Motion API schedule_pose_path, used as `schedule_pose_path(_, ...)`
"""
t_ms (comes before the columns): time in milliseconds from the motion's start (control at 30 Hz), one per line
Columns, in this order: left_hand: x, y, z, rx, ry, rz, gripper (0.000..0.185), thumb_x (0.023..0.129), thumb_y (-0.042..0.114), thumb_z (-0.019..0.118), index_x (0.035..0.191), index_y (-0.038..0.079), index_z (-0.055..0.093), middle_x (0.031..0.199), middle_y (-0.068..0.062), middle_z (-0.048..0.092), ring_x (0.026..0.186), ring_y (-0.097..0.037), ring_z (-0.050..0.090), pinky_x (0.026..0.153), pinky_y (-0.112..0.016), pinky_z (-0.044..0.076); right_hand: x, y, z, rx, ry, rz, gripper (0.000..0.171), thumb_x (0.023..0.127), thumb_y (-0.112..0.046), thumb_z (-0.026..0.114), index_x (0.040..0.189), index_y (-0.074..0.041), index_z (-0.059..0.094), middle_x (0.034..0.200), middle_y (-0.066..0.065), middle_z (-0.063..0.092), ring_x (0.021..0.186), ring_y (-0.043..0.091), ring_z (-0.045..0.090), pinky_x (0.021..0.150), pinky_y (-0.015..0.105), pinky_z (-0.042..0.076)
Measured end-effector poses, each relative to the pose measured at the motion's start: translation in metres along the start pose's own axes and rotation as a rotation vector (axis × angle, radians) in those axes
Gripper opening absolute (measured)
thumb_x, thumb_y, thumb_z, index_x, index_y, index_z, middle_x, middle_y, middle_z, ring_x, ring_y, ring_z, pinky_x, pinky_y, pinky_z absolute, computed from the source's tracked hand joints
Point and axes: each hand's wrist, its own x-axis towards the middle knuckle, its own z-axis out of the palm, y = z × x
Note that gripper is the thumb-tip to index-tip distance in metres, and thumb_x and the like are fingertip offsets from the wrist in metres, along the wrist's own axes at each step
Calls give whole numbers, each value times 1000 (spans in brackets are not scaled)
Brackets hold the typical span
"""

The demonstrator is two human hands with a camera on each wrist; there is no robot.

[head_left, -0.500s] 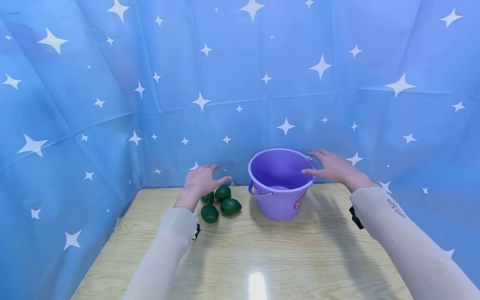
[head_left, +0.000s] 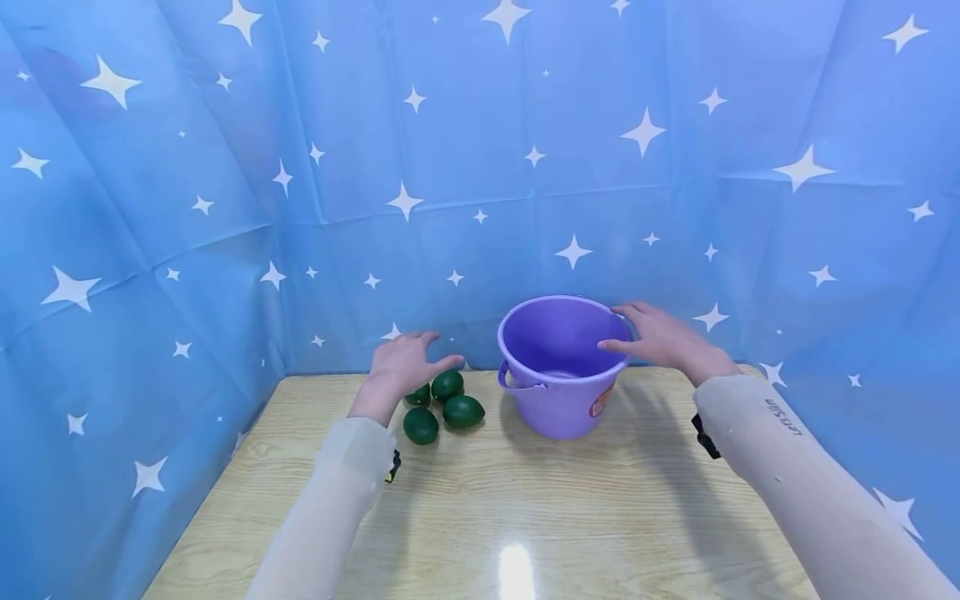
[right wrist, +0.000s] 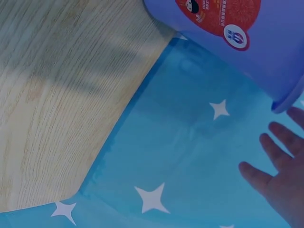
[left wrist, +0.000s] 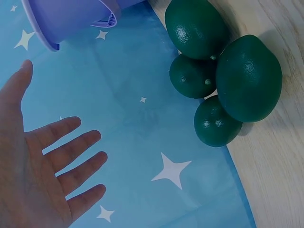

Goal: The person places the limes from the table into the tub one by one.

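Note:
A purple bucket (head_left: 558,408) stands upright on the wooden table near its back edge, its handle (head_left: 519,385) hanging down on the left side. At the bucket's right rim is my right hand (head_left: 663,337), fingers spread, with the thumb overlapping the opening in the head view. My left hand (head_left: 401,365) hovers over a group of dark green, lime-like fruits (head_left: 462,412), fingers apart and holding nothing. In the left wrist view the fruits (left wrist: 249,78) lie clustered together, apart from the spread fingers (left wrist: 71,149).
Blue cloth with white stars (head_left: 480,125) hangs close behind the table and along both sides. The wooden tabletop (head_left: 570,508) reaches forward from the bucket. A red label (right wrist: 223,19) is on the bucket's side.
My right hand has shifted slightly left, closer in over the bucket's rim. The left hand, the bucket and the green fruits stay essentially where they were.

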Motion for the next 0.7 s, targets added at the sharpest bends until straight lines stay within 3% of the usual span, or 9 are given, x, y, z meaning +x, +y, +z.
schedule_pose_path(233, -3, 0, 3, -10, -14, -12, 88, 84, 87, 37, 151, 29, 44, 153, -6, 49, 124, -31, 60, 57, -32, 51, 2, -2, 4, 21, -4, -4, 91, 92, -63, 57, 153, -1, 33, 158, 28, 29, 144, 51, 29, 112, 72, 30)
schedule_pose_path(433, -6, 1, 8, -25, -4, -1, 88, 84, 86, 38, 150, 29, 45, 154, -6, 48, 132, -31, 55, 82, -43, 58, 2, -5, 8, 17, -8, -3, 95, 92, -66, 55, 154, 1, 30, 162, 28, 21, 146, 52, 22, 114, 72, 24)
schedule_pose_path(533, -8, 1, 10, -37, -6, -7, 86, 85, 85, 39, 150, 29, 44, 154, -6, 48, 126, -32, 59, 70, -39, 58, 3, -7, 10, 23, -10, -7, 95, 92, -66, 55, 155, -1, 28, 163, 27, 19, 147, 53, 21, 114, 72, 24)
schedule_pose_path(600, -8, 0, 11, -43, -13, -11, 86, 85, 85, 39, 151, 29, 44, 153, -5, 48, 119, -31, 62, 58, -34, 53, 4, -8, 11, 28, -10, -8, 95, 92, -66, 55, 156, -2, 27, 163, 27, 18, 147, 53, 20, 114, 73, 24)
schedule_pose_path(700, -9, -1, 14, -50, -17, -15, 85, 86, 84, 39, 151, 30, 43, 153, -5, 49, 108, -28, 66, 50, -29, 47, 5, -10, 13, 29, -6, -12, 94, 92, -64, 56, 157, -4, 25, 163, 27, 17, 147, 53, 19, 114, 73, 24)
